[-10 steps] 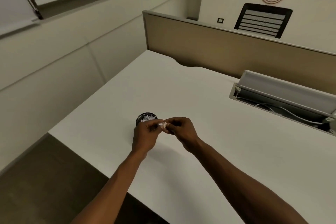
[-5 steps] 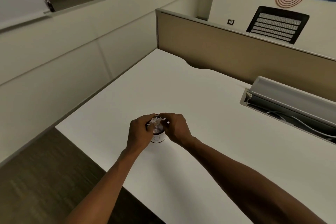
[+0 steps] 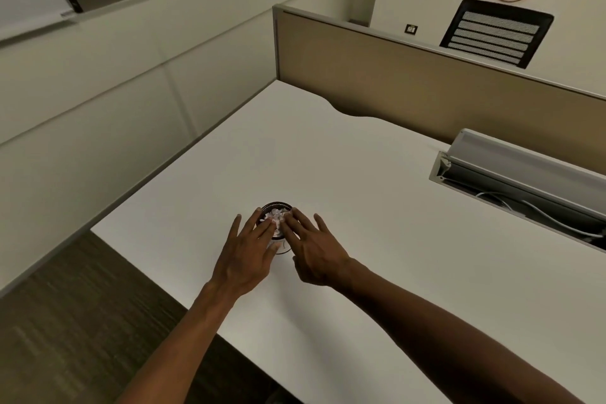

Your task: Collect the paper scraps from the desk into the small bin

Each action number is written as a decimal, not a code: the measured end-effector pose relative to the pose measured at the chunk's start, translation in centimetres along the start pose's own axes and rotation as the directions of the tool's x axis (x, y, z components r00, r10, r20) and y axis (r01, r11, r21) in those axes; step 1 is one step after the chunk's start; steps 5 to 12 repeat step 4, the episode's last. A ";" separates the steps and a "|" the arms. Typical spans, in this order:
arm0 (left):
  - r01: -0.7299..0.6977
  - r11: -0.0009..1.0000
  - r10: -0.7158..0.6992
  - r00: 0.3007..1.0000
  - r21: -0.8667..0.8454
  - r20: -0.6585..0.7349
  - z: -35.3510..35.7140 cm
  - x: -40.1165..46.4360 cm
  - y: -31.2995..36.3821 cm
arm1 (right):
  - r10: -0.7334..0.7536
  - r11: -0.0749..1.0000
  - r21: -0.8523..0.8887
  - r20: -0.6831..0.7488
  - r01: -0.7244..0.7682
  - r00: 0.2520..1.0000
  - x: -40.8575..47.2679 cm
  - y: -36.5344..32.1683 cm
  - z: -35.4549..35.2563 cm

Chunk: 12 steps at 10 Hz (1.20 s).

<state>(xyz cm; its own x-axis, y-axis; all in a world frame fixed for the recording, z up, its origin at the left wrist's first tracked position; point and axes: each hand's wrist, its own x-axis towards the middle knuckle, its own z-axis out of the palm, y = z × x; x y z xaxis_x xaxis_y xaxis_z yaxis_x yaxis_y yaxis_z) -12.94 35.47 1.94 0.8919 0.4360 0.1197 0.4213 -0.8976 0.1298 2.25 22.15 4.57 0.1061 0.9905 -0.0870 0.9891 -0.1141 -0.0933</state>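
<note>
- The left hand [image 3: 244, 257] lies flat with its fingers straight and spread, palm down, holding nothing.
- Its longer fingertips [image 3: 269, 223] reach over the near left edge of the bin [image 3: 276, 206] and rest on the scraps [image 3: 276, 216] piled inside.
- The right hand [image 3: 314, 252] mirrors it: fingers straight and fanned, thumb stretched out toward the left hand, nothing gripped.
- Its fingertips [image 3: 288, 218] lie on the scraps from the right, almost meeting the left hand's over the middle of the bin.
- Whether the fingers press down or only touch the paper is hard to tell from this angle.
- The bin is small, round and dark-rimmed, and stands upright on the desk [image 3: 377, 207] near its front left corner.
- The two hands cover most of its near wall; a pale strip of it shows between them.
- The scraps are white, crumpled bits that fill the bin up to about the rim.
- Both bare forearms come in from the lower edge of the view and angle toward the bin.
- Along the right rear of the desk, well apart from the bin, a cable tray [image 3: 524, 180] stands with its lid raised and white cables [image 3: 551, 216] inside.
- A tan partition [image 3: 410, 82] runs along the back of the desk.
- Beyond the partition, a black chair back [image 3: 498, 33] rises above it.
</note>
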 end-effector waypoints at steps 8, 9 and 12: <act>0.014 0.987 -0.047 0.978 -0.161 -0.202 -1.8 1.4 3.0 | 0.210 0.943 0.316 -0.336 -0.100 0.918 -4.7 3.7 -1.1; 0.014 0.987 -0.047 0.978 -0.161 -0.202 -1.8 1.4 3.0 | 0.210 0.943 0.316 -0.336 -0.100 0.918 -4.7 3.7 -1.1; 0.014 0.987 -0.047 0.978 -0.161 -0.202 -1.8 1.4 3.0 | 0.210 0.943 0.316 -0.336 -0.100 0.918 -4.7 3.7 -1.1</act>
